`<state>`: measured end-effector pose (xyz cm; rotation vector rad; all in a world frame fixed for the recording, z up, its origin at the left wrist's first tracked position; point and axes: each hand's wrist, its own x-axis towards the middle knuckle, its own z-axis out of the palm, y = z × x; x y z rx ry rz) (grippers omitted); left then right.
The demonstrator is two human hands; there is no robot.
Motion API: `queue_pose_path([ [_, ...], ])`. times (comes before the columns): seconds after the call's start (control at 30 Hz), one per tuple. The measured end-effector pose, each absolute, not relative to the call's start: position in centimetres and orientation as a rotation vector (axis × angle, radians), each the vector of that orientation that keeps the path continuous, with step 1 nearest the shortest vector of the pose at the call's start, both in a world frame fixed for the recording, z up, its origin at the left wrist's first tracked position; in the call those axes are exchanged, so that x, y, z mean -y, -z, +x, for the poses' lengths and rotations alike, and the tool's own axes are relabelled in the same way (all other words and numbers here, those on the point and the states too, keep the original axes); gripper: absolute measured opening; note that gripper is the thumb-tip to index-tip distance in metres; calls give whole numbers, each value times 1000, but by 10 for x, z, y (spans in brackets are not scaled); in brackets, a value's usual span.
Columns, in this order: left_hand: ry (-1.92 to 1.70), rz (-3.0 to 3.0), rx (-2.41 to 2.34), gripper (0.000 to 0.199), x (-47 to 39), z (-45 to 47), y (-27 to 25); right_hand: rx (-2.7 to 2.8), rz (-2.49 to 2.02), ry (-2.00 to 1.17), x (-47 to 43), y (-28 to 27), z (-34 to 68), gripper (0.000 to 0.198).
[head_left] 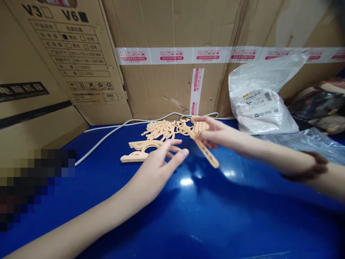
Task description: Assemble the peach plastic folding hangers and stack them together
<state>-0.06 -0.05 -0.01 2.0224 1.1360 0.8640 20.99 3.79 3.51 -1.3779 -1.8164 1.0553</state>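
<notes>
My right hand (pixel 210 133) holds a peach-coloured plastic folding hanger (pixel 206 153), a long slotted piece that slants down toward me above the table. Fingers and thumb are closed on its upper part, which is partly hidden. To the left, my left hand (pixel 165 158) is open, fingers apart and nothing in it, with its palm turned toward the right hand. Beside and partly behind it lie folded hangers (pixel 132 157) of the same colour, with round loops. A heap of peach hanger parts (pixel 159 129) lies farther back, and more slatted pieces (pixel 201 126) sit behind my right hand.
The blue table (pixel 172 219) is glossy. A white cable (pixel 107 138) runs along its back left. Large cardboard boxes (pixel 167 86) wall off the back and left. A white plastic parcel bag (pixel 264 104) stands at the back right, near crumpled clear plastic (pixel 312 142).
</notes>
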Motion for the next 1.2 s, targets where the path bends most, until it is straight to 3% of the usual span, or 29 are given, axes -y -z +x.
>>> queue_pose_path([
  [0.07,-858,1840,-1141,45,-1,-1,-3,1766,-1162,-1200,-10,-24,193,82],
  [0.17,-790,1751,-1145,40,-3,0,-7,1712,-998,-1262,17,-12,176,87],
  [0.4,-789,1659,-1027,28,0,3,-11,1846,-948,-1146,19,-5,169,79],
  [0.53,-813,1585,-1011,24,-3,2,-9,2081,-977,-707,-20,-13,183,47],
  [0.63,-784,1444,-1024,24,-3,3,-9,2419,-1183,217,-69,-25,201,24],
  [0.67,-771,1404,-1027,24,-3,3,-9,2462,-1189,340,-85,-29,206,22],
  [0.93,-738,1317,-977,23,-5,3,-8,2811,-935,775,-158,-36,208,19],
  [1.2,-634,1461,-962,26,-5,1,-4,2954,-750,881,-171,-28,202,22],
])
